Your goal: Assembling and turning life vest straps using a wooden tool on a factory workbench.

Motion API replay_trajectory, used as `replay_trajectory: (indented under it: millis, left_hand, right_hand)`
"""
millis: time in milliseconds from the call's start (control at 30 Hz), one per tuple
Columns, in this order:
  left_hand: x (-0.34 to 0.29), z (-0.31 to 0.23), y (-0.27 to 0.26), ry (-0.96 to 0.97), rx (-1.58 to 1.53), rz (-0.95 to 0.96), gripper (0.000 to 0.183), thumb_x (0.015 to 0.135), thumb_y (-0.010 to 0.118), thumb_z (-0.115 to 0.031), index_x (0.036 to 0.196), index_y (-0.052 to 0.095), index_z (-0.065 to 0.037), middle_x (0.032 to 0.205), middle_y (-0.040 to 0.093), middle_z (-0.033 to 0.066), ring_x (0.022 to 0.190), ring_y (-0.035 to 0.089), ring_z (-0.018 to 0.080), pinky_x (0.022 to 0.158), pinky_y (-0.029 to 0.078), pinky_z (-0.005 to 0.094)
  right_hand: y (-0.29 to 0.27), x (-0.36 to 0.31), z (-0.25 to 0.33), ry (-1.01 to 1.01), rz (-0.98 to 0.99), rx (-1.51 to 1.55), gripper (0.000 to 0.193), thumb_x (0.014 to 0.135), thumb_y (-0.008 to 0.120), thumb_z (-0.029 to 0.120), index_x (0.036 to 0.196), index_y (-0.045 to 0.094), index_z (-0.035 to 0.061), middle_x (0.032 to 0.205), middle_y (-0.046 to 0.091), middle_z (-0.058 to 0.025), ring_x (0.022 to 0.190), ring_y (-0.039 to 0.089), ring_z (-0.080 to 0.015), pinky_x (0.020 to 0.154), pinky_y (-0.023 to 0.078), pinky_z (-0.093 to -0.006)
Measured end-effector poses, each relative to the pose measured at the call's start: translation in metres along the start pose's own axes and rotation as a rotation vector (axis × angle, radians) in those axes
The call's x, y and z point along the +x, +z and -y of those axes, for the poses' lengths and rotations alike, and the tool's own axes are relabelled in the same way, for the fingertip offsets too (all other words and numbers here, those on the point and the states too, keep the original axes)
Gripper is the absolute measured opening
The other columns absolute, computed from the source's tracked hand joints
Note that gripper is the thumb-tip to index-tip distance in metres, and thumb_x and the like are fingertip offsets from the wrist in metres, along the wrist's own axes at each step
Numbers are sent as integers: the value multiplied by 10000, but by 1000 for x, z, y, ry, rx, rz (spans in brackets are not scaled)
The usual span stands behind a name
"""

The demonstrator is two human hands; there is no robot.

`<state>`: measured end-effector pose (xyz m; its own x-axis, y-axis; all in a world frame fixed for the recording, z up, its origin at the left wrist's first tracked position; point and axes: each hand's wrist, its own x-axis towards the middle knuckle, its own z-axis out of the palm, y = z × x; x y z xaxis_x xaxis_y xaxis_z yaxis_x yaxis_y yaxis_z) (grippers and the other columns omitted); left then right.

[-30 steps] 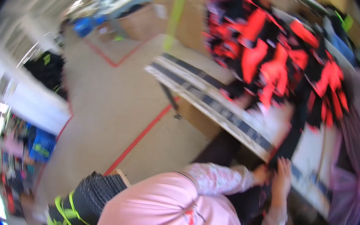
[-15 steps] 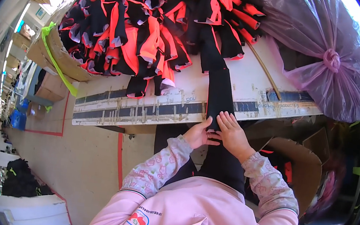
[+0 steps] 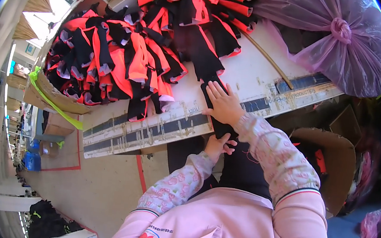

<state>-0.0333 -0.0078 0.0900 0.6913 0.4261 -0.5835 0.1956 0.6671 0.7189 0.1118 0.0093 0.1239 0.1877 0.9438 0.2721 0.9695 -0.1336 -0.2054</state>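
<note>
A black fabric piece (image 3: 222, 128) lies lengthwise over the table's near edge, its far part running up to a black-and-orange pile. My right hand (image 3: 224, 105) rests flat on it, fingers stretched out and palm down. At the near end, just off the table edge, my left hand (image 3: 217, 147) has its thumb against the cloth and its fingers curled below it. Beyond my right hand, black and bright orange fabric pieces (image 3: 195, 6) are heaped on the table. More such pieces (image 3: 113, 58) stand bunched in a cardboard box (image 3: 64, 95) to the left.
A worn white table (image 3: 273, 48) with dark printed bands carries the heap. A thin wooden stick (image 3: 272, 62) lies right of it. A knotted purple plastic bag (image 3: 362, 58) bulges at the far right. Under the table at right stands an open cardboard box (image 3: 341, 155).
My right hand has slid forward and left along the black fabric, away from my left hand. My left hand stays at the near end. The whole view has turned slightly.
</note>
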Motion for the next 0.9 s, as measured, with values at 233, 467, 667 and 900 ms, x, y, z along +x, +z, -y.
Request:
replay_trajectory:
  millis: [233, 467, 667, 900]
  left_hand:
    - [2, 13, -6, 36, 118, -66, 284, 867, 583, -250, 851, 540, 30, 729, 634, 158, 420, 520, 148, 528, 520, 328]
    - [-26, -20, -8, -28, -114, -19, 205, 858, 563, -246, 853, 631, -53, 652, 591, 52, 474, 515, 125, 531, 471, 263]
    - [-77, -45, 75, 203, 150, 668, 356, 908, 497, -368, 983, 565, -27, 824, 617, 69, 659, 588, 128, 623, 482, 250]
    - [-28, -55, 21, 203, 63, 109, 219, 889, 538, -287, 904, 575, -72, 733, 595, 47, 549, 549, 99, 525, 471, 236]
  right_hand:
    - [5, 47, 9, 11, 243, -136, 792, 816, 437, 585, 1363, 307, 27, 1458, 230, -121, 1366, 161, -226, 1070, 95, -539]
    - [-74, -105, 32, -164, 307, 47, 627, 790, 580, 351, 1310, 393, 54, 1362, 397, -111, 1284, 346, -254, 1016, 268, -507]
    - [-76, -136, -21, 522, -625, 1032, 202, 787, 557, -21, 956, 645, 46, 886, 660, -40, 770, 617, -151, 761, 466, -266]
    - [-128, -207, -60, 708, -685, 1819, 278, 852, 498, 2, 1129, 520, -15, 1118, 574, -96, 1013, 566, -203, 900, 438, -354]
